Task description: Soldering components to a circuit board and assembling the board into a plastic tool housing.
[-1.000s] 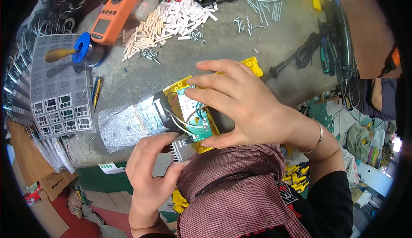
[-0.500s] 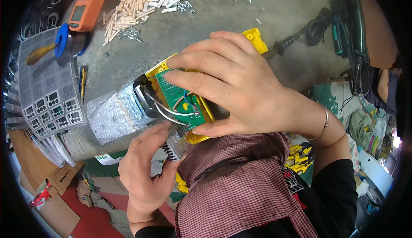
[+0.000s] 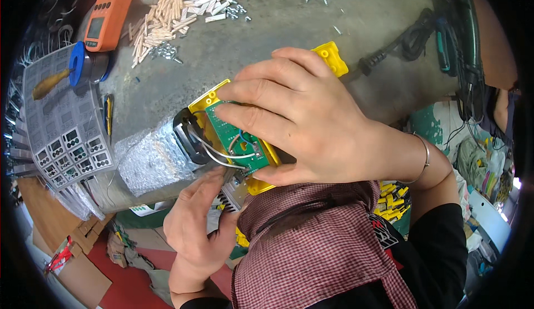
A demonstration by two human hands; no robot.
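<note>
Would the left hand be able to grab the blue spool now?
Probably not yet: the left hand is pinching a finned metal piece, and the bubble-wrapped bundle lies between hand and blue spool.

Right hand [image 3: 322, 119] on circuit board [image 3: 224, 132] in yellow casing [image 3: 200, 102], left hand [image 3: 193, 218] on heatsink [image 3: 233, 194]

I'm counting one green circuit board [image 3: 227, 133], two white wires [image 3: 236, 156] crossing it, one left hand [image 3: 194, 220] at its lower left, one right hand [image 3: 317, 119] at its right, one bubble-wrapped bundle [image 3: 153, 158] left of it, one orange meter [image 3: 107, 22], one blue spool [image 3: 76, 64] to its upper left.
</note>
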